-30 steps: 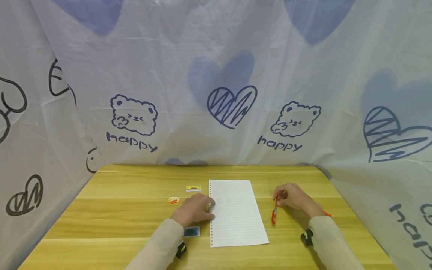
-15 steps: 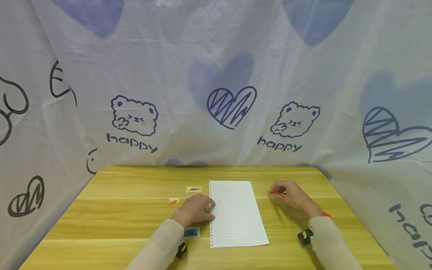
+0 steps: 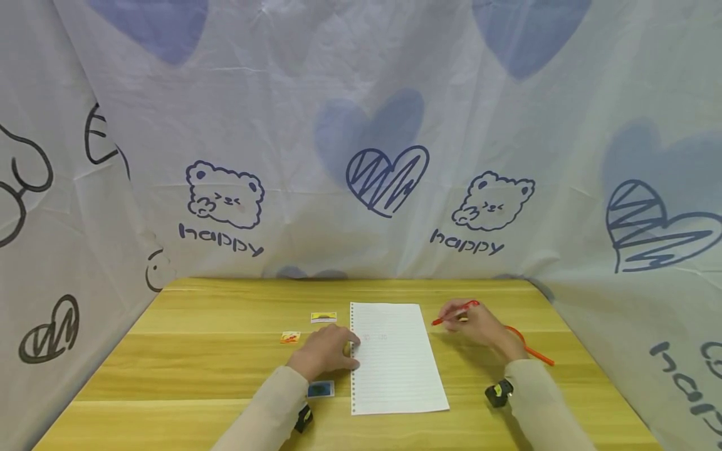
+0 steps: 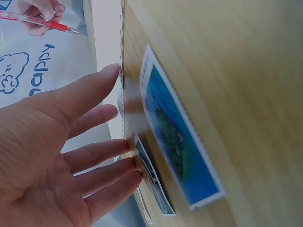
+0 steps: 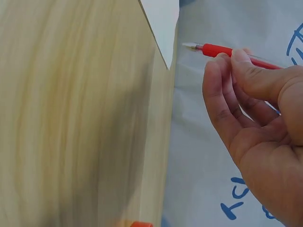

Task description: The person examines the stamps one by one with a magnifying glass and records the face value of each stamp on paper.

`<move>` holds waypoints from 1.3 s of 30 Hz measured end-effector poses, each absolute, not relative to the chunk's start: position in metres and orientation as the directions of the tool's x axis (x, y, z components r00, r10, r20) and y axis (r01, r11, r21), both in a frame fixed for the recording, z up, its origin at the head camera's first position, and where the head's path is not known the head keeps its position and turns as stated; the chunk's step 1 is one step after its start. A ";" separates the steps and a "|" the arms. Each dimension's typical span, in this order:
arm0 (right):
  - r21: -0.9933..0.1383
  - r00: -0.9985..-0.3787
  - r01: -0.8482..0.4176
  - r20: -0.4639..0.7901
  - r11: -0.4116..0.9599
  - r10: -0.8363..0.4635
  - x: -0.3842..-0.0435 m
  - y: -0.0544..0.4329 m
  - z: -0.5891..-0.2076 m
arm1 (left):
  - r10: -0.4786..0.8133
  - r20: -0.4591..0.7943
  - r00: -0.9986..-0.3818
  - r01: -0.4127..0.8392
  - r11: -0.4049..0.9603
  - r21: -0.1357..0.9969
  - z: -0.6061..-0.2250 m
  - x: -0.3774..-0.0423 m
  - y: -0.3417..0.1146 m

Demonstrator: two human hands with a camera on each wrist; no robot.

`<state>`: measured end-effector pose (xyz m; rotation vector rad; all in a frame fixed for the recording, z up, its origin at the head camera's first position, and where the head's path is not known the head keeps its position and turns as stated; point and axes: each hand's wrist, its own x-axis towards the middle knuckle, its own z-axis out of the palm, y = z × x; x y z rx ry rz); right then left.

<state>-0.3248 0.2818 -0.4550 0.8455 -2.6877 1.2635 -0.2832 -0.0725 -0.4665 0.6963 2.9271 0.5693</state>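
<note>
Marks [image 3: 366, 337] twd paper's [image 3: 397, 376] top L corner, rest looks blank; my R hand [image 3: 479, 326] pinches pen [image 5: 217, 50], L hand [image 3: 323, 351] relaxed.

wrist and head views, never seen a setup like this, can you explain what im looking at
There is no machine, just a person's bare left hand and right hand. The wide picture is taken from the head; the close ones come from the left and right wrists. On the table lie lined paper, what look like stamps to its left, and an orange strip to its right, partly hidden. The left hand rests at the paper's holed edge. The right hand holds a red pen, its tip off the paper.
</note>
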 end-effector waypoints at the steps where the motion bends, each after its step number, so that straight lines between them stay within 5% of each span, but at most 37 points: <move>1: -0.690 -0.856 -0.490 0.264 0.533 -0.445 -0.325 0.280 -0.455 | 0.448 0.006 -0.894 0.417 0.828 0.374 -0.467 -0.283 -0.072; 28: -0.891 -0.935 -0.201 0.051 0.407 -0.351 -0.336 0.235 -0.468 | 0.433 -0.005 -0.901 0.396 0.828 0.397 -0.466 -0.282 -0.073; 39: -0.885 -0.936 -0.202 0.047 0.420 -0.350 -0.336 0.221 -0.471 | 0.430 -0.005 -0.903 0.390 0.823 0.413 -0.465 -0.284 -0.072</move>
